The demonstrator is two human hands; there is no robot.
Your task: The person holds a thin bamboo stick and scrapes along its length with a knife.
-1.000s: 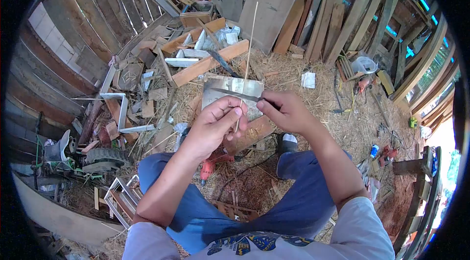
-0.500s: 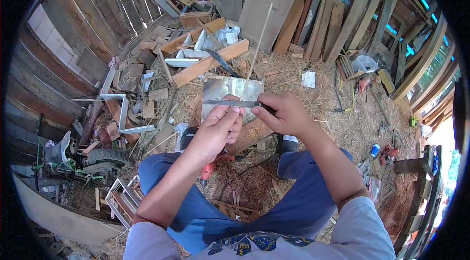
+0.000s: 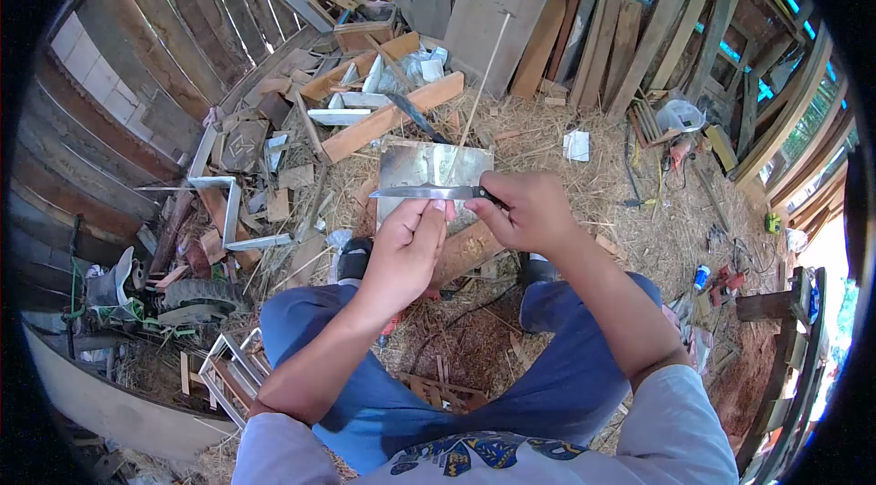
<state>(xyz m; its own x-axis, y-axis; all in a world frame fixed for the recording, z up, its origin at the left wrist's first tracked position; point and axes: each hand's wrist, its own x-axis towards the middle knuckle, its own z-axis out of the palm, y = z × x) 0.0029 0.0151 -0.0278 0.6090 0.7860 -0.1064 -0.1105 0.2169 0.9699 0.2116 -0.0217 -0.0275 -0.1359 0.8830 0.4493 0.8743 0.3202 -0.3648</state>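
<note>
My right hand (image 3: 525, 209) is wrapped round the black handle of a knife (image 3: 420, 193), its blade pointing left. With fingers closed, my left hand (image 3: 412, 243) grips the near end of a thin bamboo stick (image 3: 484, 83), which slants away up and to the right. The blade lies across the stick just beyond my left fingertips. Under them is a metal-topped board (image 3: 394, 161), by a thick wooden block (image 3: 467, 252). A machete-like dark blade (image 3: 415, 115) rests beyond the board.
Straw and shavings cover the floor. Wood scraps and an orange-brown plank (image 3: 392, 118) lie ahead left. Tall boards (image 3: 511, 10) lean on the back wall. A red power tool (image 3: 725, 284) and blue can (image 3: 701, 277) sit at right; a white frame (image 3: 233, 211) stands left.
The knife has shifted slightly left along with my right hand. My left hand has turned and moved a little down, and the stick's far tip sits slightly lower.
</note>
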